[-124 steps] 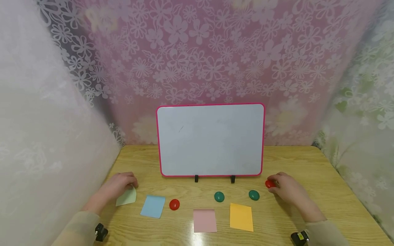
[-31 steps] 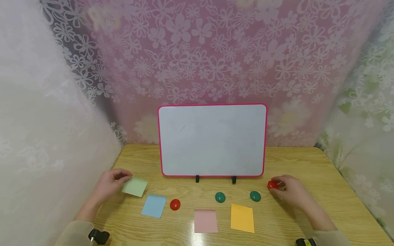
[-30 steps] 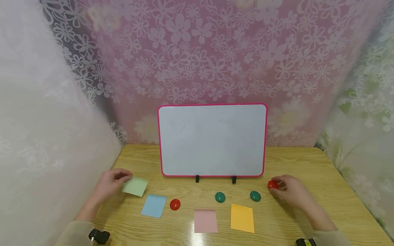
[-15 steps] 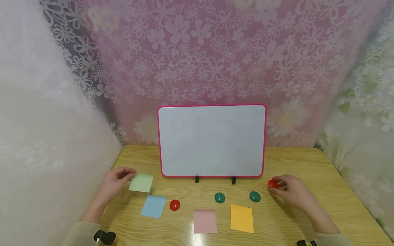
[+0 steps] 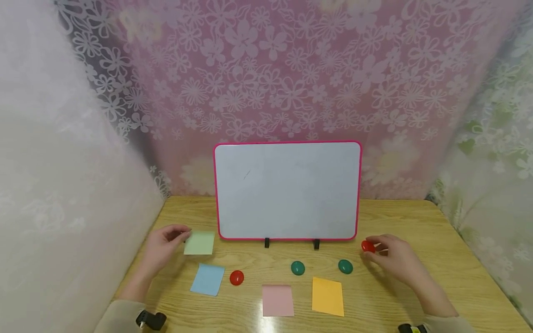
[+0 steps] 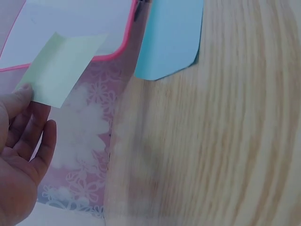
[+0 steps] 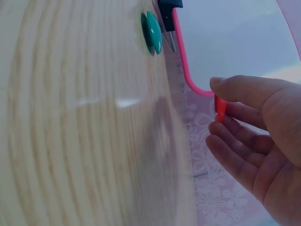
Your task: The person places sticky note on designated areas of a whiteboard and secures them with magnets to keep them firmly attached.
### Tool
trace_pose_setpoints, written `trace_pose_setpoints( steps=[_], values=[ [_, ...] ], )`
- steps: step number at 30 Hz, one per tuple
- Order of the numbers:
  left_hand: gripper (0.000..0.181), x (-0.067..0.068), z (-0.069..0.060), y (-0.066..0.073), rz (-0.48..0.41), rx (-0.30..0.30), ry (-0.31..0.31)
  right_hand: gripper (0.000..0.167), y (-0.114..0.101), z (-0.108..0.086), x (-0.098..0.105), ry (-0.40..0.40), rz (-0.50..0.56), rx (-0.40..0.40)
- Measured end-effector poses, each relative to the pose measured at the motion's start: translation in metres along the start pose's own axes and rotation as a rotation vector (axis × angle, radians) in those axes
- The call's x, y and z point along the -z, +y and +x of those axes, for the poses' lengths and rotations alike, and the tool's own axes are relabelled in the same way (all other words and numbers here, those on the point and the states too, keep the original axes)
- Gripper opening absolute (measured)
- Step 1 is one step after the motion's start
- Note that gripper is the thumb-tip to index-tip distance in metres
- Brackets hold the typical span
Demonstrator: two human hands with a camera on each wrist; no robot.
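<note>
**On either side of the whiteboard [image 5: 287, 189], a pinch apiece**

Taking the whiteboard's middle as my clock's centre, I have the pale green note [image 5: 199, 243] at eight o'clock and a red disc [image 5: 368, 246] at four. My left hand [image 5: 161, 243] pinches the paper near its upper left corner, thumb against fingers, the rest of the sheet hanging above the table [image 5: 437, 249]. My right hand [image 5: 394, 258] holds the disc at its rim between thumb and finger, the other fingers loosely bent.

I judge the sheet almost weightless, limp and easily creased; a corner or edge, lightly squeezed, suits it best. The disc looks hard, glossy and light, perhaps plastic, so it may slip; finger pads on opposite sides of the rim seem surest.

On the wood lie a blue note [image 5: 207, 280] between seven and eight, a second red disc [image 5: 237, 277] at seven, a pink note [image 5: 277, 300] at six and an orange note [image 5: 327, 296] past five.

I can read no brand or lettering. The visible note faces look blank; the board carries one short dark stroke [image 5: 247, 174] between nine and ten. A yellow patch on my right wrist device [image 5: 410, 328] is too small to make out.
</note>
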State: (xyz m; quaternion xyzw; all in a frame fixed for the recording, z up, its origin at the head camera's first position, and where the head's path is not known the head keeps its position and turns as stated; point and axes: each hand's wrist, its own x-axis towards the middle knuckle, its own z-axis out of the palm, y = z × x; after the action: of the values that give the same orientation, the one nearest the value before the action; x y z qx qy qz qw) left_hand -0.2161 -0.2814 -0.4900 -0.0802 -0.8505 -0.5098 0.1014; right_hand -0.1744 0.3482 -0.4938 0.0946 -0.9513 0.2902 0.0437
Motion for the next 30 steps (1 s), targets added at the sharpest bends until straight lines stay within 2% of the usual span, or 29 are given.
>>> trace_pose_setpoints(
  steps=[10, 21, 30],
  values=[
    [0.015, -0.013, 0.002, 0.004, 0.005, 0.011, 0.024, 0.042, -0.003, 0.003, -0.005, 0.024, 0.006, 0.012],
    [0.014, -0.028, 0.006, 0.02, -0.065, 0.002, 0.018, 0.037, -0.017, 0.004, 0.001, 0.032, 0.014, 0.045],
    [0.017, -0.039, 0.01, 0.024, -0.119, 0.001, 0.007, 0.04, -0.025, 0.006, 0.002, 0.033, 0.04, 0.056]
  ],
)
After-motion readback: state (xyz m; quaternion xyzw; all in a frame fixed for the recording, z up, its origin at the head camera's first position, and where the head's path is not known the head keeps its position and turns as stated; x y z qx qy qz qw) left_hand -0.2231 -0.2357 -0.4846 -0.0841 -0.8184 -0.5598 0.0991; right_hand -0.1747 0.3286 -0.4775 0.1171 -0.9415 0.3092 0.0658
